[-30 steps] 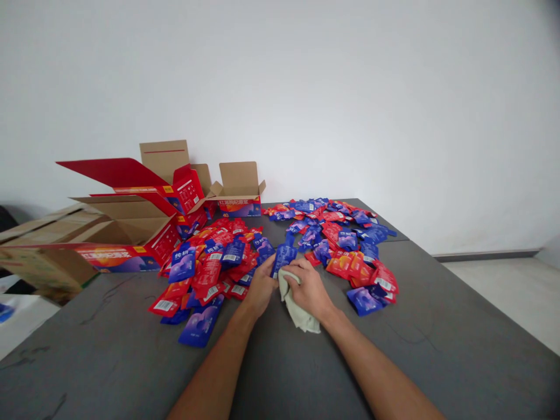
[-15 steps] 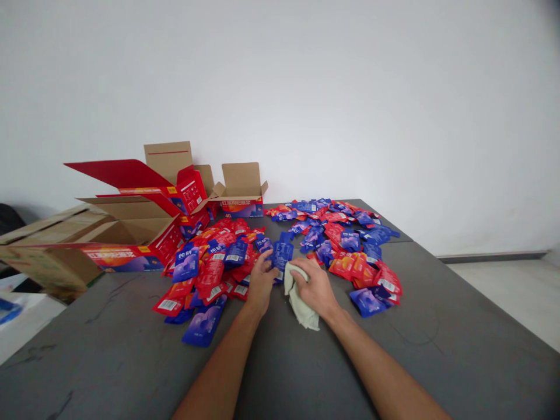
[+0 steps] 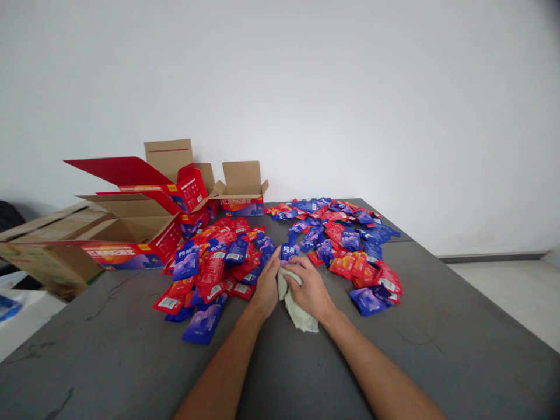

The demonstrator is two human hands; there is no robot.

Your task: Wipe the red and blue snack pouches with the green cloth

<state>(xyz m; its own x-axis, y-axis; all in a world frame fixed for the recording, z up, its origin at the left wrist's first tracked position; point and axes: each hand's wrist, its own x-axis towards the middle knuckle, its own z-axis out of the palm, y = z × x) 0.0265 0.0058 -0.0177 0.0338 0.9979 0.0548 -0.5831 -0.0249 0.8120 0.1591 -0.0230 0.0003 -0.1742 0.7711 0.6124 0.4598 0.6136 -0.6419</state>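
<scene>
My left hand (image 3: 266, 286) grips the lower edge of a blue sachet (image 3: 289, 252) that stands up between both hands at the middle of the grey table (image 3: 280, 373). My right hand (image 3: 311, 287) is closed on a pale green cloth (image 3: 298, 312), pressed against the sachet's lower face. The cloth's tail hangs down onto the table below my right wrist. A heap of red and blue sachets (image 3: 210, 262) lies just left of my hands. A second heap (image 3: 345, 239) spreads to the right and behind.
Opened red and cardboard boxes (image 3: 131, 227) lie on their sides at the table's left, with another small open box (image 3: 242, 189) at the back against the white wall. A loose blue sachet (image 3: 202, 324) lies near the left forearm. The table's right edge drops to a pale floor.
The blue sachet has been tipped more upright, and the cloth has shifted up and left against it. Both hands stayed at the same spot between the heaps.
</scene>
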